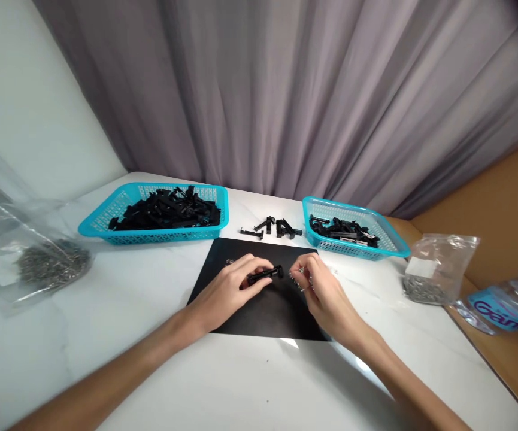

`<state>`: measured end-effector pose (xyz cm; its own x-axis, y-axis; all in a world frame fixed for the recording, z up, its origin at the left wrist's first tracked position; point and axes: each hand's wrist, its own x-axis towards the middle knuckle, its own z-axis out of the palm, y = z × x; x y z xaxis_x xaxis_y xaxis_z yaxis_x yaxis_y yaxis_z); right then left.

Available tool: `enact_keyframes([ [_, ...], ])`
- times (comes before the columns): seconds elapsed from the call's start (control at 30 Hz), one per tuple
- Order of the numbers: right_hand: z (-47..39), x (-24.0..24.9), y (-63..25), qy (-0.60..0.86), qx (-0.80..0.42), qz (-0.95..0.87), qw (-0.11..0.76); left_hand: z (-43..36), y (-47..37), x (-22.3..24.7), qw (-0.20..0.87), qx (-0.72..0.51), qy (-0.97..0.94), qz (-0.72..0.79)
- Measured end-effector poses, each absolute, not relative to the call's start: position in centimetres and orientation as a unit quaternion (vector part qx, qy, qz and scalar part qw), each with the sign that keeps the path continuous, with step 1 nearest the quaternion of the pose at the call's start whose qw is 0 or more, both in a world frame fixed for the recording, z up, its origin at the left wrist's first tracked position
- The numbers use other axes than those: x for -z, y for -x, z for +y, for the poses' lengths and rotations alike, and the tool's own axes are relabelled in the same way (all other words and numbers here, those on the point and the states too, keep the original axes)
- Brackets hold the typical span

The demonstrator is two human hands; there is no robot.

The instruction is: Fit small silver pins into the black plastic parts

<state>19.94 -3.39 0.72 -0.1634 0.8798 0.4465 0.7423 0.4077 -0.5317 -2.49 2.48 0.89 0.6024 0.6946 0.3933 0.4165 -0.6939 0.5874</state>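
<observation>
My left hand (229, 284) grips a long, narrow black plastic part (265, 274) between thumb and fingers, above a black mat (259, 314). To its right, my right hand (319, 287) is closed in a pinch. Small shiny metal pieces (295, 281) show at its fingertips; whether they are held or lie on the mat behind, I cannot tell. A few more metal bits (229, 261) lie on the mat beyond my left hand.
A blue basket (160, 236) heaped with black parts stands back left; another blue basket (353, 248) holds fewer, back right. Several loose black parts (270, 226) lie between them. Clear bags of metal pieces (54, 263) (424, 290) flank the mat. A plastic bottle (505, 305) lies far right.
</observation>
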Motion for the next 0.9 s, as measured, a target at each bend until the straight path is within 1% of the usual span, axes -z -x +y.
enact_keyframes([
  [0.07,-3.1,0.1,-19.2,0.53,-0.15,-0.741,0.385,2.1,2.2,-0.6,0.262,-0.319,-0.845,0.339],
  [0.13,-3.2,1.0,-18.8,0.531,-0.195,-0.716,0.41,1.6,1.9,-0.5,0.28,-0.3,-0.843,0.348],
  [0.23,-3.4,1.7,-18.5,0.537,-0.226,-0.683,0.441,0.9,1.4,-0.5,0.306,-0.267,-0.843,0.352],
  [0.37,-3.5,1.8,-18.4,0.534,-0.24,-0.665,0.464,0.8,1.1,-0.4,0.384,-0.258,-0.809,0.362],
  [0.5,-3.3,2.2,-18.0,0.532,-0.217,-0.676,0.462,1.4,1.3,-0.2,0.521,-0.246,-0.75,0.325],
  [0.57,-3.2,2.4,-17.9,0.539,-0.195,-0.681,0.456,1.6,1.4,-0.2,0.569,-0.233,-0.721,0.318],
  [0.67,-3.1,2.7,-18.0,0.543,-0.172,-0.684,0.457,1.6,1.2,-0.4,0.582,-0.224,-0.704,0.339],
  [0.9,-3.6,2.4,-18.0,0.515,-0.168,-0.692,0.477,0.8,0.5,-1.0,0.528,-0.244,-0.719,0.382],
])
